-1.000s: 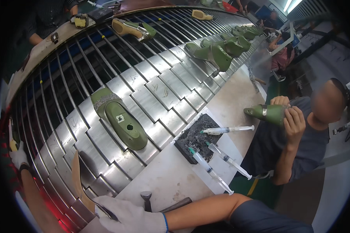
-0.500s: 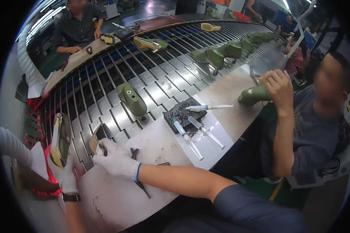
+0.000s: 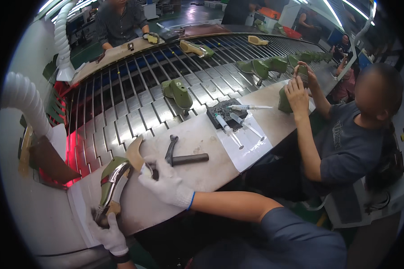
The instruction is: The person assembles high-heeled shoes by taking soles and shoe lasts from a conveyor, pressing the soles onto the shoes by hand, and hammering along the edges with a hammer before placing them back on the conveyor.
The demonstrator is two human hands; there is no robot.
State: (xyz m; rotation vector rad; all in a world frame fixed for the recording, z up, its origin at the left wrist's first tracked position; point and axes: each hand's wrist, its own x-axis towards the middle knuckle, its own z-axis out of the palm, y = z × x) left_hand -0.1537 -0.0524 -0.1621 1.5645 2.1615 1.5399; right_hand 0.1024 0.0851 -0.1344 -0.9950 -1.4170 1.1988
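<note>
My left hand (image 3: 108, 235), in a white knit glove, is closed round one end of a green shoe last (image 3: 107, 180) with a shiny strap and tan bottom. The last is tilted over the near left end of the work board. My right hand (image 3: 167, 183), gloved too, grips a curved tan shoe sole (image 3: 135, 154) close to the last's upper end; whether the two touch I cannot tell. A dark piece shows at the right fingers. Just beyond that hand lies a hammer (image 3: 190, 158) with a dark handle on the pale board (image 3: 202, 177).
A slatted metal conveyor (image 3: 134, 112) carries green lasts, one (image 3: 177, 93) fairly near. Syringes (image 3: 229, 130) lie about a black foam block (image 3: 216, 117) on white paper. At right a co-worker (image 3: 350, 130) handles a green last. A white hose (image 3: 29, 101) hangs at left.
My left hand has brought the shoe last nearer and to the right, over the board. My right hand has raised the sole beside it. The view has shifted; the co-worker's hands have moved on their last.
</note>
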